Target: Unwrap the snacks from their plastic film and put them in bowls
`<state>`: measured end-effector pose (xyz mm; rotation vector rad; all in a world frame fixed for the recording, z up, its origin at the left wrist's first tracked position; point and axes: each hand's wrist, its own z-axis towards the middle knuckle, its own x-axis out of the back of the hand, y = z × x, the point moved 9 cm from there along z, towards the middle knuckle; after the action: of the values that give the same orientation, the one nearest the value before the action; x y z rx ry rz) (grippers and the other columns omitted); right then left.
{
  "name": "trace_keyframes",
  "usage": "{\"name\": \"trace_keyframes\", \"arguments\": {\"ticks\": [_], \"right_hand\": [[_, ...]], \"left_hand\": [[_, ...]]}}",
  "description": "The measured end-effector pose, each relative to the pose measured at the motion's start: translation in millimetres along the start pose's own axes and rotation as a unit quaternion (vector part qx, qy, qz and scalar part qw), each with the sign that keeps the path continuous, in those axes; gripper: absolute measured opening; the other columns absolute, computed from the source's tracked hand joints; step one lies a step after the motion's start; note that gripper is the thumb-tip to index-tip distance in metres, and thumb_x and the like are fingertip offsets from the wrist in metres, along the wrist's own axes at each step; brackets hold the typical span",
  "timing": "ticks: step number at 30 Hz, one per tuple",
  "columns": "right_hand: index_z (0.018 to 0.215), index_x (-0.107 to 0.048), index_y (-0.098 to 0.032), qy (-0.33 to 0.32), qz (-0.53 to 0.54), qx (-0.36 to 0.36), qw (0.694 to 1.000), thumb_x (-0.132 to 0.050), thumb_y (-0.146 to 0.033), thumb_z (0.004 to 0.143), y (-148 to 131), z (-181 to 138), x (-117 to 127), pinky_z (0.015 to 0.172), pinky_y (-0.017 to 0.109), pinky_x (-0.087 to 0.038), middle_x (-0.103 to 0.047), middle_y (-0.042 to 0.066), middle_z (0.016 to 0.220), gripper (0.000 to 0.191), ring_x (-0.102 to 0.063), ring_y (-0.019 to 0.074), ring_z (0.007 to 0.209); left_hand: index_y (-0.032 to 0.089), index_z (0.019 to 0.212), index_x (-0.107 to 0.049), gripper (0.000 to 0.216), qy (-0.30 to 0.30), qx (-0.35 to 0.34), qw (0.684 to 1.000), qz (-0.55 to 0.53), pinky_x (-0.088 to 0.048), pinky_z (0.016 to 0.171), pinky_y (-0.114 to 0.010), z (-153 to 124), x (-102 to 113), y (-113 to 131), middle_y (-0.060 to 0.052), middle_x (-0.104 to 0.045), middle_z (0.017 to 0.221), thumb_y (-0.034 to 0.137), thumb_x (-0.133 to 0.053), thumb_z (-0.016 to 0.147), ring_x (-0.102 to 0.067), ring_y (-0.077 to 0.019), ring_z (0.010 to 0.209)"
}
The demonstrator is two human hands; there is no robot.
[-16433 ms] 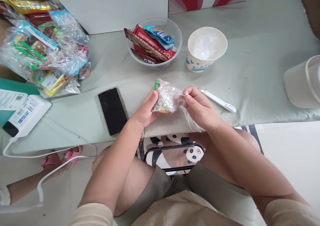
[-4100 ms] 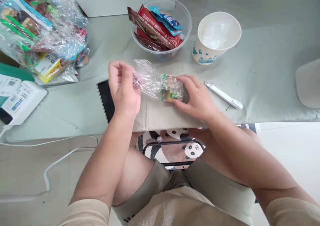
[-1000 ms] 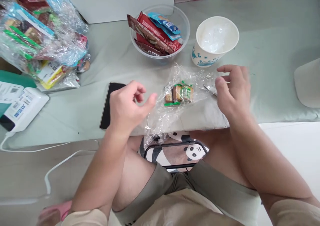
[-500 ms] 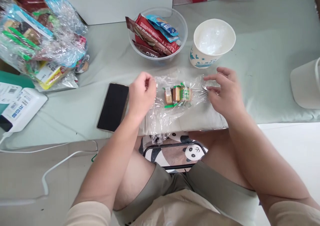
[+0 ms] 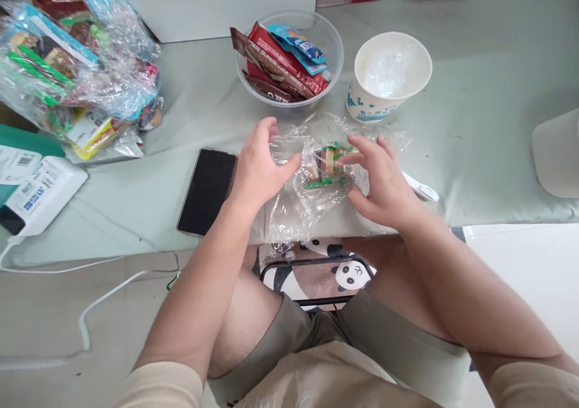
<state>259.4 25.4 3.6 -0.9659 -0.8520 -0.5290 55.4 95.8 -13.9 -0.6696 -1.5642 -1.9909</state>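
Note:
Several small wrapped snacks with green-edged packaging [image 5: 329,164] lie together on a crumpled sheet of clear plastic film [image 5: 289,206] near the table's front edge. My left hand [image 5: 262,170] is at the film's left side, fingers spread and thumb pointing toward the snacks. On the other side my right hand [image 5: 377,182] is open, its fingertips over the right end of the snacks. Whether those fingertips touch the film I cannot tell. A white tool with a flat handle [image 5: 423,188] lies on the table, partly hidden behind my right hand.
A clear plastic bowl [image 5: 335,64] with snack packets stands behind the film, beside a paper cup [image 5: 393,91] holding clear plastic. A phone [image 5: 205,191] lies left of my left hand. Farther left are a bag of snacks [image 5: 85,70] and a white device [image 5: 45,194]. A white container [image 5: 558,158] stands right.
Both hands have let go of the film's ends and opened. My right hand has moved left over the snacks, and the film has folded in around them. The white tool now shows.

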Motion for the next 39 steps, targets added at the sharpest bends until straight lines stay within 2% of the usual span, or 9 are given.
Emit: {"name": "trace_keyframes", "arguments": {"ticks": [3, 6, 13, 17, 25, 28, 31, 35, 39], "right_hand": [[0.144, -0.051, -0.027, 0.007, -0.019, -0.013, 1.0, -0.048, -0.009, 0.079, -1, -2, 1, 0.104, 0.053, -0.051, -0.07, 0.006, 0.092, 0.067, -0.071, 0.0272, 0.095], [0.126, -0.064, -0.027, 0.02, -0.023, -0.003, 1.0, -0.048, -0.005, 0.078, -3, -6, 13, 0.087, 0.043, -0.054, -0.06, 0.002, 0.074, 0.055, -0.064, 0.0217, 0.074], [0.069, -0.057, -0.021, -0.081, 0.024, 0.013, 0.996, -0.05, -0.005, 0.074, 11, -27, 26, 0.085, 0.043, -0.052, -0.068, 0.009, 0.112, 0.018, -0.066, 0.0247, 0.1], [0.067, -0.057, -0.021, -0.134, 0.006, 0.008, 0.991, -0.048, -0.004, 0.078, 25, -44, 31, 0.098, 0.051, -0.046, -0.075, 0.005, 0.099, 0.023, -0.064, 0.03, 0.118], [0.066, -0.072, -0.023, -0.208, -0.035, -0.028, 0.977, -0.05, -0.014, 0.087, 32, -66, 29, 0.083, 0.042, -0.043, -0.075, 0.004, 0.095, 0.032, -0.068, 0.0246, 0.094], [0.056, -0.065, -0.02, -0.198, -0.073, -0.041, 0.977, -0.054, -0.026, 0.095, 30, -65, 30, 0.077, 0.039, -0.041, -0.073, 0.006, 0.089, 0.04, -0.066, 0.0239, 0.087], [0.059, -0.061, -0.021, -0.185, -0.114, -0.049, 0.975, -0.058, -0.04, 0.097, 30, -63, 30, 0.071, 0.039, -0.039, -0.069, 0.007, 0.079, 0.043, -0.063, 0.0242, 0.08], [0.083, -0.061, -0.022, -0.15, -0.135, -0.067, 0.977, -0.061, -0.033, 0.093, 29, -58, 34, 0.07, 0.037, -0.042, -0.067, 0.006, 0.081, 0.015, -0.062, 0.0244, 0.077], [0.096, -0.061, -0.021, -0.142, -0.029, -0.006, 0.989, -0.053, -0.017, 0.093, 5, -50, 33, 0.075, 0.034, -0.05, -0.07, 0.006, 0.091, 0.009, -0.066, 0.0212, 0.084]], "left_hand": [[0.022, 0.096, -0.063, 0.015, -0.025, 0.051, 0.998, -0.009, -0.044, 0.067, -0.031, 2, -9, -5, 0.003, -0.062, 0.07, 0.028, -0.073, 0.088, -0.059, -0.016, 0.067], [0.022, 0.07, -0.053, 0.032, -0.009, 0.058, 0.998, -0.02, -0.034, 0.059, -0.031, 5, -2, -2, 0.004, -0.045, 0.056, 0.033, -0.058, 0.1, -0.044, -0.0133, 0.056], [0.023, 0.061, -0.037, 0.049, 0.047, 0.066, 0.996, -0.037, -0.03, 0.056, -0.033, 8, 17, -17, 0.004, -0.036, 0.055, 0.043, -0.06, 0.1, -0.035, -0.0137, 0.055], [0.023, 0.061, -0.043, 0.045, 0.055, 0.093, 0.994, -0.033, -0.033, 0.058, -0.034, 8, 20, -23, 0.004, -0.035, 0.055, 0.038, -0.06, 0.1, -0.038, -0.0146, 0.055], [0.024, 0.07, -0.057, 0.024, 0.074, 0.133, 0.988, 0.019, -0.033, 0.059, -0.035, 13, 25, -37, 0.005, -0.046, 0.053, 0.029, -0.065, 0.092, -0.042, -0.0153, 0.052], [0.026, 0.086, -0.061, 0.009, 0.141, 0.078, 0.986, 0.044, -0.041, 0.066, -0.036, 9, 41, -25, 0.002, -0.057, 0.065, 0.027, -0.07, 0.084, -0.052, -0.0183, 0.061], [0.024, 0.09, -0.06, 0.014, 0.179, -0.112, 0.977, 0.038, -0.048, 0.076, -0.039, -15, 52, 27, -0.006, -0.065, 0.088, 0.025, -0.07, 0.08, -0.061, -0.0224, 0.079], [0.024, 0.099, -0.062, 0.022, -0.099, -0.365, 0.926, -0.027, -0.051, 0.084, -0.041, -79, 13, 99, -0.006, -0.072, 0.094, 0.043, -0.068, 0.089, -0.066, -0.0256, 0.092], [0.02, 0.109, -0.067, 0.031, -0.273, -0.374, 0.882, 0.09, -0.049, 0.094, -0.044, -121, -21, 101, -0.008, -0.074, 0.115, 0.035, -0.075, 0.083, -0.066, -0.0295, 0.111]]}}
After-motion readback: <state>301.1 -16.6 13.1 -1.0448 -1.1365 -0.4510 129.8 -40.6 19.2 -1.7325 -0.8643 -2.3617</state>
